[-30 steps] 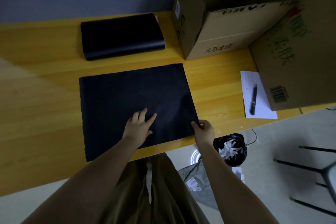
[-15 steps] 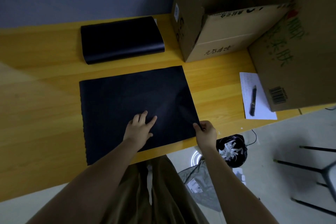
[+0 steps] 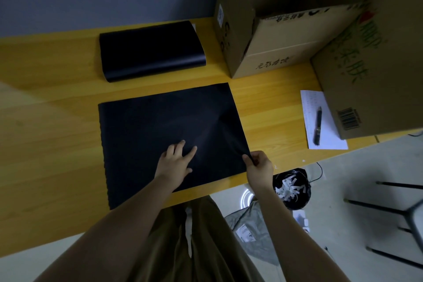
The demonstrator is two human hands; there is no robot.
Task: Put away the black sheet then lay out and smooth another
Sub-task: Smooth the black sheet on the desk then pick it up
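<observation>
A black sheet (image 3: 164, 128) lies spread flat on the yellow wooden table (image 3: 50, 135), reaching the table's near edge. My left hand (image 3: 175, 162) rests palm down on its near middle, fingers spread. At the sheet's near right corner my right hand (image 3: 258, 163) pinches the edge between thumb and fingers, and a faint crease runs up from there. A stack of folded black sheets (image 3: 151, 50) sits behind it near the wall.
Two open cardboard boxes stand at the right, one (image 3: 274, 30) at the back and a larger one (image 3: 375, 64) nearer. A white paper (image 3: 320, 119) with a pen (image 3: 318, 125) lies beside them. A black bin (image 3: 291, 188) and chair legs (image 3: 393, 208) are on the floor.
My right hand has shifted slightly and tightened its pinch on the sheet's corner, raising a crease. The left hand stays pressed on the sheet.
</observation>
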